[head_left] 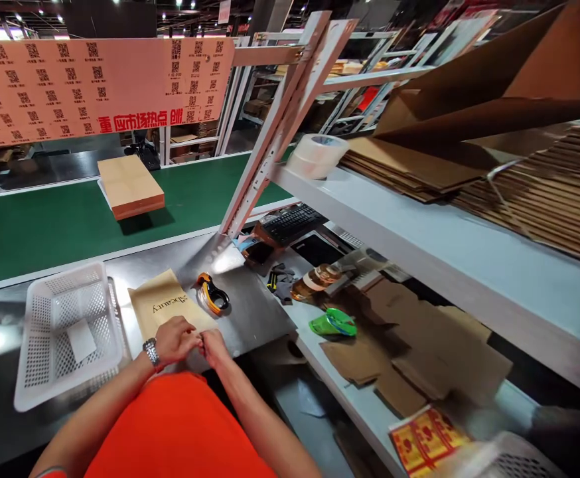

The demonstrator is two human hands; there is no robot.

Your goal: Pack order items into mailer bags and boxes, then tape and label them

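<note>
A kraft paper bag or sheet (150,295) printed with dark lettering that reads "beauty" lies on the metal worktop (257,318). My left hand (176,340), with a metal watch on its wrist, rests over the paper's near edge with curled fingers. Beside it, my right hand (214,346) is closed too, its fingertips meeting those of the left. Whatever is pinched between them is too small and covered to make out. Just beyond the paper sits an orange and black tape dispenser (214,294).
A white perforated basket (34,345) holding a white card stands at left. Behind runs a green conveyor (195,186) carrying a brown box (131,186). On the right shelf (419,245) are tape rolls (314,156) and flat cartons (533,192); below sit a bottle (314,282) and a green container (332,322).
</note>
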